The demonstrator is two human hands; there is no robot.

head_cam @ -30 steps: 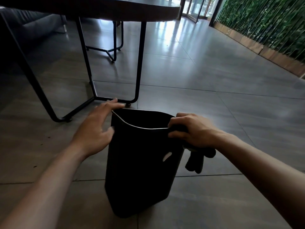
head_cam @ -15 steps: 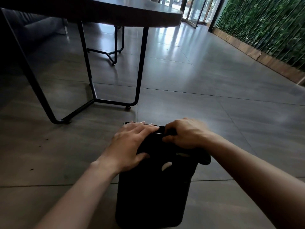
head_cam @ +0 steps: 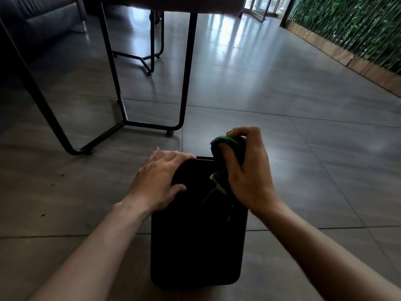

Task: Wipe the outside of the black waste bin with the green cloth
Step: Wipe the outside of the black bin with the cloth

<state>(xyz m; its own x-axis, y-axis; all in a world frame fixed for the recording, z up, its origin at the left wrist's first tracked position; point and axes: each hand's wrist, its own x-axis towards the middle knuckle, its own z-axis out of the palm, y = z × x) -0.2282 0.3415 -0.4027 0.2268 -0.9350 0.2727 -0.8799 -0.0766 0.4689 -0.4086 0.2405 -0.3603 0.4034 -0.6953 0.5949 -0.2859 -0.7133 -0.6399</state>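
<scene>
Two hands work at a black bin (head_cam: 195,246) lying on the tiled floor (head_cam: 282,105). Left hand (head_cam: 158,181) lies flat on the bin's upper side, fingers straight and spread toward its far edge. Right hand (head_cam: 249,170) grips a bunched green cloth (head_cam: 230,146), fingers curled round it, at the bin's far right corner, near a table leg (head_cam: 186,68).

I am reaching both bare forearms forward and down. My left hand (head_cam: 159,181) is lying flat, its 4 fingers straight and together, thumb spread apart. My right hand (head_cam: 247,172) is curling its fingers and thumb tight, knuckles raised above the wrist.
</scene>
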